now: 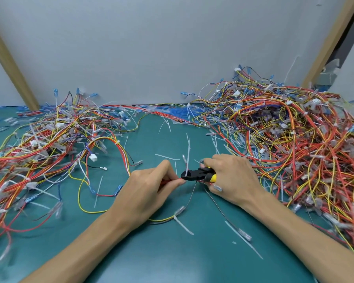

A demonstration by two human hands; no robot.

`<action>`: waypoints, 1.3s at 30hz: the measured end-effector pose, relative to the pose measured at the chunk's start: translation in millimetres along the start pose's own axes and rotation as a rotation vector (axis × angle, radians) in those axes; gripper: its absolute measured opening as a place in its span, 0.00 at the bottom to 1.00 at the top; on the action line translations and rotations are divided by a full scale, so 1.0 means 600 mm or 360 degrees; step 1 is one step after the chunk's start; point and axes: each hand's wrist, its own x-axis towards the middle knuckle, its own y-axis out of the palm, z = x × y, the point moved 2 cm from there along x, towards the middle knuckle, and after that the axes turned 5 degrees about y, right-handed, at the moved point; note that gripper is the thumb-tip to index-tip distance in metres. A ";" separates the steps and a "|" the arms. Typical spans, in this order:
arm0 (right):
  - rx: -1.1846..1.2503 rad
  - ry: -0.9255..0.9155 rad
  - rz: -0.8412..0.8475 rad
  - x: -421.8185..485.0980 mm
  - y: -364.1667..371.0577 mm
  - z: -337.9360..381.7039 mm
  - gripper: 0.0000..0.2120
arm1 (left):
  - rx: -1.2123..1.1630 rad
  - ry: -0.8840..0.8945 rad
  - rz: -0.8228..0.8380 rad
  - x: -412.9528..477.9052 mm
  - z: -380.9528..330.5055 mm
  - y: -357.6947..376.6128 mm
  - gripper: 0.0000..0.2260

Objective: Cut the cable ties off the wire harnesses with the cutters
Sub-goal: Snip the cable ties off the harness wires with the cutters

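Note:
My right hand grips the yellow-and-black cutters, whose black jaws point left at the middle of the green mat. My left hand pinches a thin red wire bundle right at the jaw tips. A white cable tie stands up from the bundle just above the jaws. Whether the jaws touch the tie is unclear. A yellow-and-black wire runs out from under my left wrist to another white tie.
A large heap of red, yellow and orange harnesses fills the right side. A looser spread of harnesses lies to the left. Cut white tie pieces are scattered over the green mat. A grey wall closes the back.

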 end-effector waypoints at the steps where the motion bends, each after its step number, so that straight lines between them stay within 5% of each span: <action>1: 0.0019 0.0002 0.0017 0.000 0.000 -0.001 0.08 | 0.0001 0.0003 0.0002 0.000 0.000 0.000 0.12; 19: 0.0040 0.0034 0.0070 -0.002 0.002 -0.002 0.08 | -0.0045 -0.0030 0.0018 0.000 0.005 0.003 0.11; 24: 0.0398 0.0181 -0.0133 -0.010 -0.005 -0.010 0.20 | -0.0077 -0.0092 0.0049 0.002 0.006 0.001 0.11; 32: 0.0682 0.0296 -0.0342 -0.011 -0.007 -0.017 0.12 | 0.0152 -0.0074 0.0098 0.004 -0.001 -0.003 0.08; 39: 0.1096 0.0526 -0.0556 -0.010 -0.015 -0.024 0.16 | 0.0191 -0.0116 0.0081 0.003 0.000 -0.005 0.09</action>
